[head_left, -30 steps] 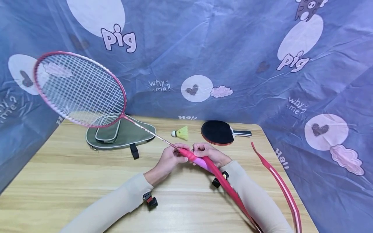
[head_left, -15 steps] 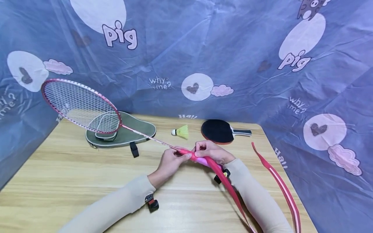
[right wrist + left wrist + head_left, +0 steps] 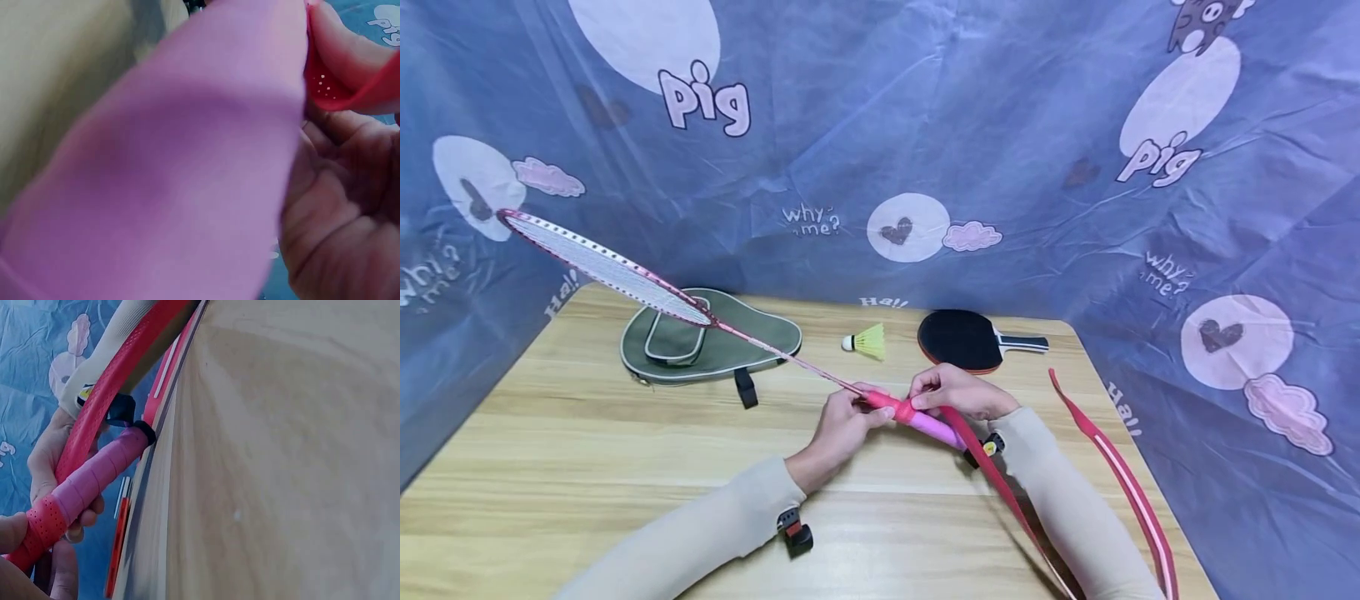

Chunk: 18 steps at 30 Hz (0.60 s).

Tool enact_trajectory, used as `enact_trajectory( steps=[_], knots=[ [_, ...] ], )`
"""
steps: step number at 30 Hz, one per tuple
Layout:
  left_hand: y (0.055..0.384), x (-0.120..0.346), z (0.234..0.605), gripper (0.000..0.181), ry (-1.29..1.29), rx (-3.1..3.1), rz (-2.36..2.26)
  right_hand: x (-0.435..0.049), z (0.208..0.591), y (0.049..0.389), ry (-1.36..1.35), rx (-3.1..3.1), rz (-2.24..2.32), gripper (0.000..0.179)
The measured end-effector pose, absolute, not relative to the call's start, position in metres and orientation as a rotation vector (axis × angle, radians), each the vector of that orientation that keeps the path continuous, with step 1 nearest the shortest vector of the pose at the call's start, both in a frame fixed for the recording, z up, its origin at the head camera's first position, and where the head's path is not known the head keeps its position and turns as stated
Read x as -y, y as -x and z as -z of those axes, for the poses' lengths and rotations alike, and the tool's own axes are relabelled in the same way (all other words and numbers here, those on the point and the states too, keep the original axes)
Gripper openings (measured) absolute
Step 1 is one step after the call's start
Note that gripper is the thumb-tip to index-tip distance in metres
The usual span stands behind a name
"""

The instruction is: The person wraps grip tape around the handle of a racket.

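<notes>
A pink-and-white badminton racket [image 3: 790, 358] is held above the table, its strung head to the left and nearly edge-on. My left hand [image 3: 841, 427] grips the top of its handle, where red perforated overgrip tape [image 3: 47, 520] is wound. Below the winding, the purple handle [image 3: 936, 427] shows, ending in a black butt in the left wrist view. My right hand [image 3: 961, 392] pinches the tape beside the wound part. The loose length of tape [image 3: 996, 479] runs down across the right forearm. In the right wrist view the purple handle [image 3: 187, 150] fills much of the picture.
A red strip with a white line [image 3: 1123, 467] curves along the table's right side. At the back lie a green racket case [image 3: 748, 333], a yellow shuttlecock [image 3: 868, 342] and a black table tennis bat [image 3: 958, 340]. A patterned blue cloth [image 3: 820, 125] hangs behind the wooden table [image 3: 587, 467].
The racket has turned about its shaft; its head has dropped and gone from broad to nearly edge-on. My right hand has shifted slightly right with the tape. More of the purple handle shows.
</notes>
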<state>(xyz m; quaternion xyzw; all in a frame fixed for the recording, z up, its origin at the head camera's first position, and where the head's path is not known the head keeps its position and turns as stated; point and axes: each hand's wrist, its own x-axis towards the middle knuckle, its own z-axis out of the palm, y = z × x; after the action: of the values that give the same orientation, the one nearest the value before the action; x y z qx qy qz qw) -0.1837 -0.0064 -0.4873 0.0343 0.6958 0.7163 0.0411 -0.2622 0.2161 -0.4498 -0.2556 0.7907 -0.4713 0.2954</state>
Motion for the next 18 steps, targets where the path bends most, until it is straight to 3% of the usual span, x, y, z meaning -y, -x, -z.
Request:
enact_trajectory(
  steps=[9,18],
  knots=[
    [0.182,0.002,0.486,0.028,-0.200,-2.129,-2.232,-0.221,0.446,0.267,0.520,-2.043,1.313,0.012],
    [0.184,0.001,0.488,0.028,-0.247,-2.045,-2.257,-0.215,0.459,0.259,0.511,-1.925,1.497,0.026]
  ],
)
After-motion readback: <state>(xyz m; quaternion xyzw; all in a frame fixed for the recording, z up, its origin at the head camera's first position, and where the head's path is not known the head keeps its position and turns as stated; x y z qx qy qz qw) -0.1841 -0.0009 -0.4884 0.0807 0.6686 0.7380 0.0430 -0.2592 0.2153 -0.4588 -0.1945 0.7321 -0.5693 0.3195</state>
